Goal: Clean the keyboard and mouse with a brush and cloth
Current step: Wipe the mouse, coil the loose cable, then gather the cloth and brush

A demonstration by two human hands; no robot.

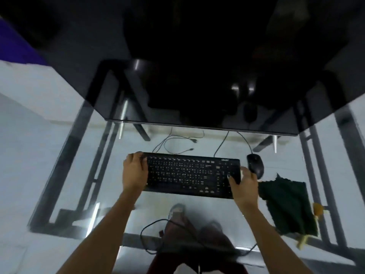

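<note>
We grip the keyboard (192, 175) at both short ends on the glass table (59, 135), left hand (135, 171) and right hand (245, 182) curled round its edges. It looks stiff and light; the mouse (255, 162) sits just right of it, the cloth (286, 206) nearer.

No legible text, even on keyboard (192, 175)

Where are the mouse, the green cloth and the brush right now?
mouse (256, 164), head view, middle of its black top shell.
green cloth (286, 206), head view, centre of the fabric.
brush (304, 240), head view, pale handle poking out below the cloth.
</note>
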